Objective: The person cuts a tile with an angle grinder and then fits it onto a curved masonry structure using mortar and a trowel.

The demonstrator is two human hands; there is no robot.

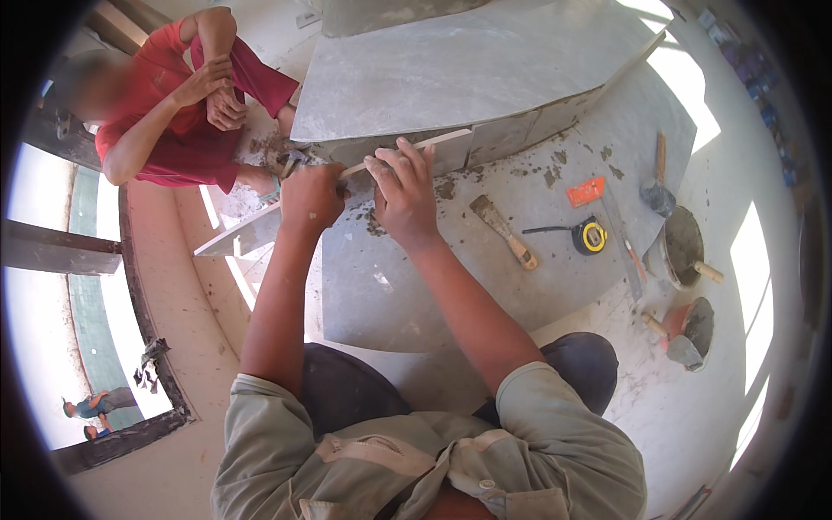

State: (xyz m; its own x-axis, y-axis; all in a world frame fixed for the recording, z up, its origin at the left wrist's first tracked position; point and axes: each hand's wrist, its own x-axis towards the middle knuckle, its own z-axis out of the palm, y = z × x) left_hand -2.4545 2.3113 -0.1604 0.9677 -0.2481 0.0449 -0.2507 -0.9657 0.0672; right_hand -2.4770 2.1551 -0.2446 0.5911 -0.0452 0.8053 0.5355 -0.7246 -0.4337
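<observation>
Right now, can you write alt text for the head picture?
A person's left hand grips a long, thin, pale strip, with the right hand touching it, beside a large grey slab. Nearby lie a tan-handled scraper and a yellow-and-black tape measure; a person in red is at upper left.

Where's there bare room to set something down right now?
The raised slab's top looks bare beyond the pale strip. The lower slab is mostly bare between the left forearm and right forearm. Further right it is crowded: scraper, tape measure, orange tool, hammer, mortar bits.
</observation>
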